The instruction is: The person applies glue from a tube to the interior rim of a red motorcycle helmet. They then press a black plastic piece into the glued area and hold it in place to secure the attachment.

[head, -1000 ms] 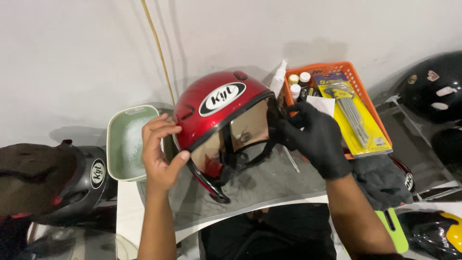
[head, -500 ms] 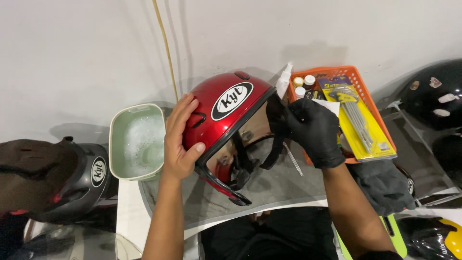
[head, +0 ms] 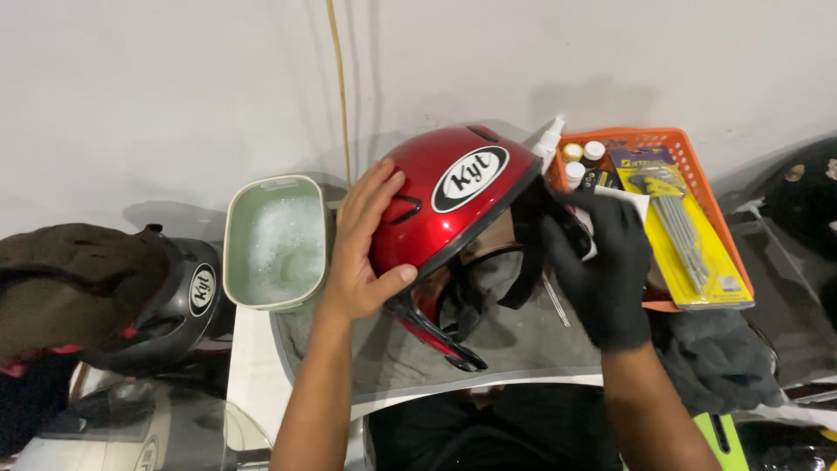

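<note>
Since the earlier frames the red helmet (head: pixel 453 201) has been tipped over to the right, its glossy crown now facing up and left, and the left hand (head: pixel 362 249) has slid from the rim onto the shell.

Head view: the helmet stands on its edge on a grey mat (head: pixel 523 340) over the desk (head: pixel 253 366), between a pale green tub (head: pixel 275 240) of soapy water and an orange basket (head: pixel 697 187) holding small bottles and a carded set of hex keys. The left hand lies flat and spread against the shell, thumb hooked near the lower rim, steadying it. The right hand (head: pixel 602 266), in a black glove, is curled at the helmet's open side and seems to pinch a white cloth or wipe; the grip itself is partly hidden.

The shell looks hard, stiff and slick, likely to slip under a bare palm, moderately light, and prone to scratching. The rim and the black straps inside would give the surest hold. Dark helmets (head: pixel 166 296) sit well apart to the left.
</note>
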